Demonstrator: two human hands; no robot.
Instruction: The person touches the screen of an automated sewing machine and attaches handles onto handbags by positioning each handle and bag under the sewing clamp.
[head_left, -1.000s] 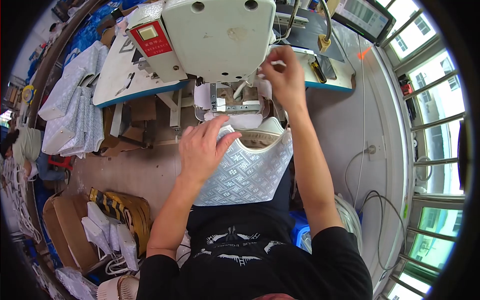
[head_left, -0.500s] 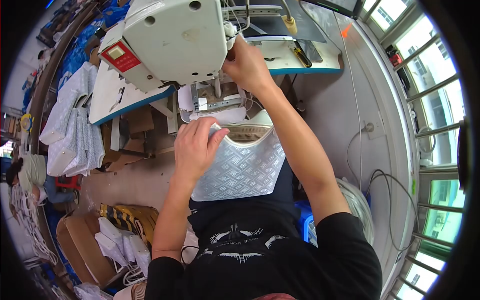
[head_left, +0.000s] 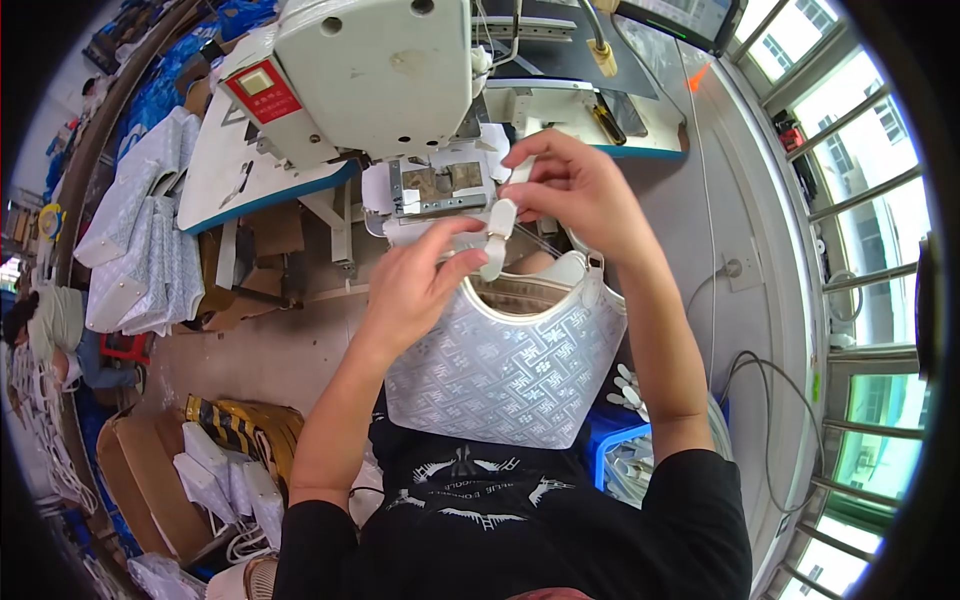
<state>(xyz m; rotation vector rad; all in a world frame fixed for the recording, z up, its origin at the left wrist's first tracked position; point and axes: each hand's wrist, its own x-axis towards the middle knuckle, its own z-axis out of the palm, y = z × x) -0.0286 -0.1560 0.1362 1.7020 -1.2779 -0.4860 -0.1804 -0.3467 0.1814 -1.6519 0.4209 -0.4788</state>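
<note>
A silver-grey handbag with a woven-look pattern and an open top rests on my lap. A white strap with a rounded tab and a small metal fitting rises above its rim. My right hand pinches the upper part of this strap between thumb and fingers. At the strap's lower end, my left hand closes thumb and forefinger on the tab. Just beyond both hands is the sewing machine, with a metal clamp plate below its head.
A screwdriver lies on the machine table. Patterned bag pieces hang in a stack at left. A cardboard box with more pieces is at lower left, a blue bin by my right side. A person is at far left.
My right hand has come away from beside the machine head, down to the strap. My left hand has moved from the bag's rim to the strap's tab. The bag appears closer to me.
</note>
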